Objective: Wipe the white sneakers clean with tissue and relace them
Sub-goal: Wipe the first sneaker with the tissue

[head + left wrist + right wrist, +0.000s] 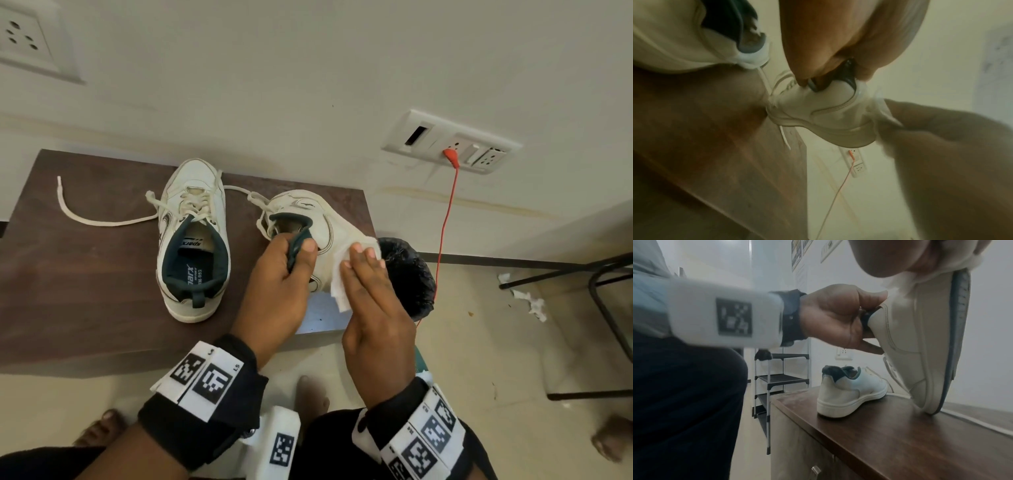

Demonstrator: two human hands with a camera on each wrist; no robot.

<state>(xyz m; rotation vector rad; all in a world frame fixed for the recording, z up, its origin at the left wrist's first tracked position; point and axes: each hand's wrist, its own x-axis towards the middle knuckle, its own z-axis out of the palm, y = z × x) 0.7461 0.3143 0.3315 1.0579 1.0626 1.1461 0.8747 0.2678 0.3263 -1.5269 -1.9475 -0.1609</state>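
Observation:
Two white sneakers with dark green lining are on a brown table. The left sneaker stands flat, with a long loose lace trailing left. My left hand grips the heel collar of the right sneaker, thumb outside and fingers inside. In the right wrist view that sneaker is tipped up with its toe on the table. My right hand presses a white tissue flat against the sneaker's side near the heel, fingers straight.
A black bin bag sits just past the table's right edge, under my right hand. An orange cable hangs from a wall socket. Crumpled tissue and a dark chair frame are on the floor at right. A shelf rack stands left.

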